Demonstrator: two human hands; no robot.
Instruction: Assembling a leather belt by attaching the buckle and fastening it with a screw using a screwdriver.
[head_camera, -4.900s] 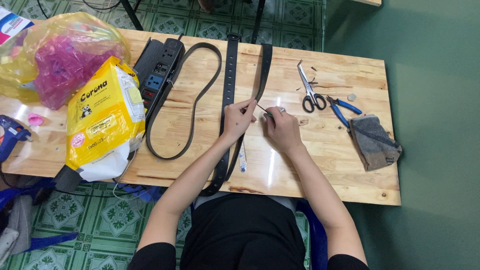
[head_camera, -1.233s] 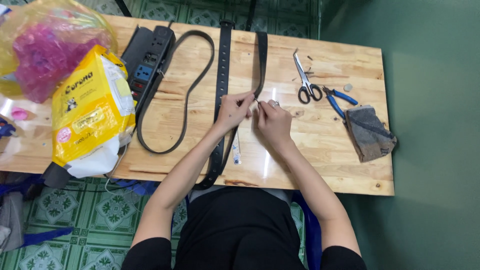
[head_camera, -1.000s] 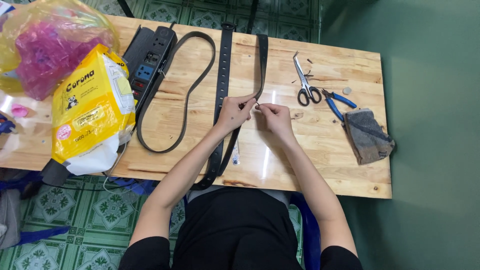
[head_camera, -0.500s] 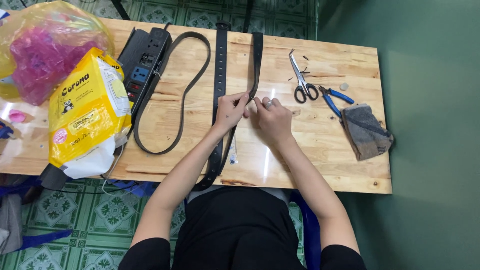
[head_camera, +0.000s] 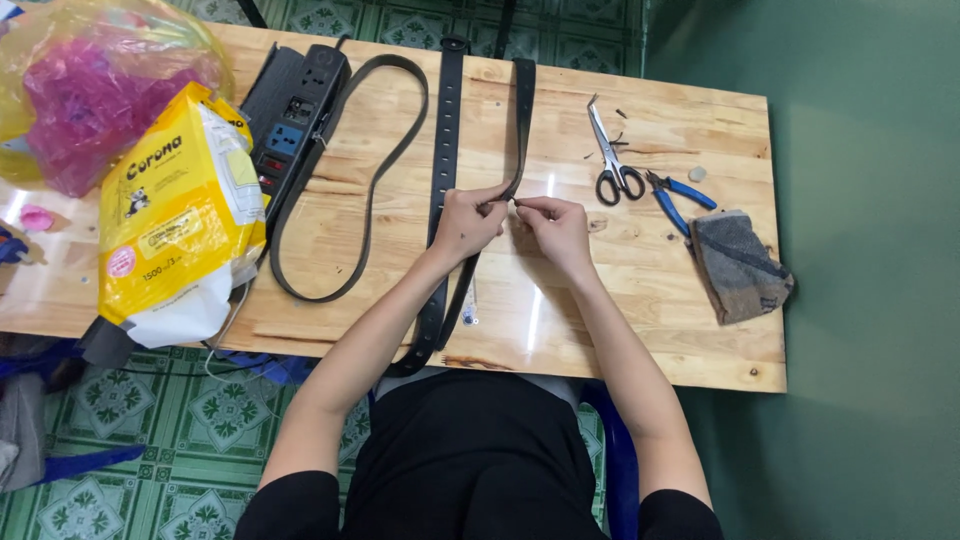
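Head view: both hands meet at the middle of the wooden table (head_camera: 650, 330). Left hand (head_camera: 468, 220) is curled, fingers pinched on the edge of the black belt (head_camera: 523, 110) where the strap bends. Right hand (head_camera: 555, 225) has its fingertips drawn together against the same spot, seemingly nipping something very small; what it is cannot be told.

The belt runs lengthwise away from the person, long axis toward the far table edge, doubled back so two strips lie side by side. The punched strip (head_camera: 444, 130) shows a row of holes; the near end hangs off the table toward the lap.

Progress, as a judgement: work on the belt looks mid-way, fine handwork under way at the fold.

Scissors (head_camera: 610, 160), blue-handled pliers (head_camera: 680, 195) and a grey cloth (head_camera: 738, 265) lie apart to the right, untouched. A second belt loop (head_camera: 370, 180), power strip (head_camera: 290, 110) and yellow bag (head_camera: 175, 220) sit left.
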